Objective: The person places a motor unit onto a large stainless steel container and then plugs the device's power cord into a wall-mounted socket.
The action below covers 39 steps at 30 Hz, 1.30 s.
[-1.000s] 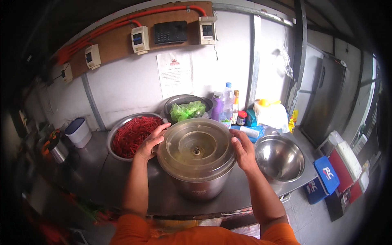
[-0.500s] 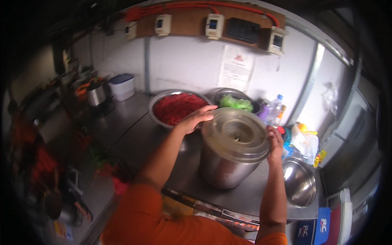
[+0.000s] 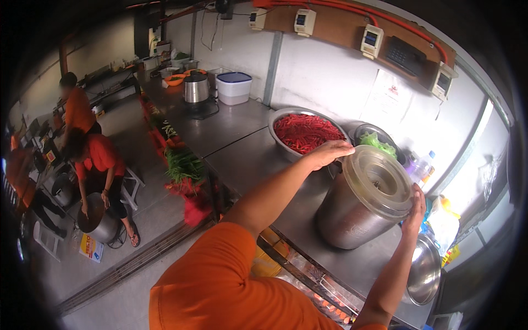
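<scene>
A tall steel pot (image 3: 352,212) with a clear round lid (image 3: 378,182) stands on the steel counter (image 3: 245,157). My left hand (image 3: 328,153) grips the lid's far left rim. My right hand (image 3: 415,213) holds the rim on the near right side. Both forearms reach in from an orange sleeve at the bottom. Just behind my left hand sits a wide steel bowl of red chillies (image 3: 305,132), and beside it a smaller bowl of green leaves (image 3: 377,142).
An empty steel bowl (image 3: 426,270) lies right of the pot, with plastic bottles (image 3: 422,168) behind. Farther along the counter stand a white tub with a blue lid (image 3: 234,88) and a steel canister (image 3: 196,88). People in red and orange work at the left, one bent over a pot (image 3: 98,223).
The view has swung left, so the pot now sits at the right and the room's left side shows. Both hands stay on the lid's rim.
</scene>
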{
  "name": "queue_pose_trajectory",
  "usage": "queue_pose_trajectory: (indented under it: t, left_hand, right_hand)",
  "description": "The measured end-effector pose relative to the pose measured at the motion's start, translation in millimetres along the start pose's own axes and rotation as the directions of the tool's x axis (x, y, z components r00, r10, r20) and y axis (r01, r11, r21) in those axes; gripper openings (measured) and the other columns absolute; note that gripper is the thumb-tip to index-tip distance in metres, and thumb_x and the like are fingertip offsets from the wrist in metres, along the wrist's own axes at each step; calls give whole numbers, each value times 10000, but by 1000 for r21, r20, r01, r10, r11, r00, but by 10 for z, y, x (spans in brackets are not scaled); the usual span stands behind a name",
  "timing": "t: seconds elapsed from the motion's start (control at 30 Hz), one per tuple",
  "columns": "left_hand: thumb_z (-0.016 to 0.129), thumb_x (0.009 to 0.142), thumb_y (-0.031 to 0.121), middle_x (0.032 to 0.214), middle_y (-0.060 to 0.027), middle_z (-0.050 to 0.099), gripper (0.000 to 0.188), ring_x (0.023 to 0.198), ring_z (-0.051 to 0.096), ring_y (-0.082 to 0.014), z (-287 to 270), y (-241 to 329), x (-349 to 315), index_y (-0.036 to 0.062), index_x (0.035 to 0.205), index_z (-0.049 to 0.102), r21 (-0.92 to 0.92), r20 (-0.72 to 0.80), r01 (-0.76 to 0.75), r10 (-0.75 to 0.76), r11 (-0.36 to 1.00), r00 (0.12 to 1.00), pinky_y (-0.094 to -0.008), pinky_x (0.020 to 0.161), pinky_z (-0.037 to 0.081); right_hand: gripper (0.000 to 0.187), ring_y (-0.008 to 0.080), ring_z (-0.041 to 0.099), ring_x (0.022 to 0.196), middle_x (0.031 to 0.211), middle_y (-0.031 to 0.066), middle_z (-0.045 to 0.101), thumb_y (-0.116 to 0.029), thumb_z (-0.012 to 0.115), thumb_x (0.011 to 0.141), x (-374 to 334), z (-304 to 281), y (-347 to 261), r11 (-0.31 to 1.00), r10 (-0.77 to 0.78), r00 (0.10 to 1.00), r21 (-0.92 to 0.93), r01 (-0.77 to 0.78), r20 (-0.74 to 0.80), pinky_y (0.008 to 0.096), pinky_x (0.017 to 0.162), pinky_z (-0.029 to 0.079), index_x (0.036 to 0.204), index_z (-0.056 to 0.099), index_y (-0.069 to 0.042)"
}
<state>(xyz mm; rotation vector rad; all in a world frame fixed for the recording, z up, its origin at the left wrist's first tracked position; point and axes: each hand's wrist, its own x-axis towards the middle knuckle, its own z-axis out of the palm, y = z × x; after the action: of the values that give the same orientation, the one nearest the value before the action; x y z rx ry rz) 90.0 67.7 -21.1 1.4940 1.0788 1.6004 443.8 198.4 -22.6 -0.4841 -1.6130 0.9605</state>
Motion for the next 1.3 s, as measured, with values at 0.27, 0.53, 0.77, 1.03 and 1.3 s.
queue_pose_trajectory:
  t: [0.27,0.53,0.77,1.03,1.3]
  left_hand:
    - [635,971,345,1049,-9,659,393,963,626,-114,-293,-90,-653,45,1217,574,18,-278,-8,12,1000,961,-285,843,479]
    - [668,923,248,1012,-50,661,354,925,630,-128,-1724,-218,-1994,12,1176,594,100,-561,154,-72,983,824,-275,816,491]
    - [670,925,251,914,-33,651,325,852,628,-131,-3062,-194,-2620,15,1141,609,127,-709,164,-26,978,705,-296,803,496]
    - [648,934,265,887,-32,662,298,834,620,-118,-4880,-248,-2426,15,1095,661,205,-752,280,-32,938,658,-290,804,487]
    - [664,910,338,970,-63,688,403,947,630,-184,-7070,272,-1767,-4,1122,659,495,-799,277,307,823,516,-309,883,464]
  right_hand:
    - [507,260,472,1313,1386,168,535,-306,468,1033,-340,-43,-394,945,-117,975,-324,50,-191,369,1130,306,1423,457,18]
    - [533,244,620,1057,1150,139,640,-414,615,944,-1302,-507,-836,987,-12,999,-157,17,36,376,960,469,1244,560,23]
    - [615,274,599,1086,1209,195,610,-386,678,927,-1951,1339,-1003,944,153,775,140,-297,613,394,965,451,1297,508,75]
    - [611,250,670,952,1078,149,669,-466,726,864,-1881,3156,-492,893,403,771,-29,-449,492,367,874,525,1201,573,20]
    - [584,248,683,956,1044,148,685,-328,801,829,-1498,4235,-552,840,521,722,-120,-529,456,356,876,537,1220,567,36]
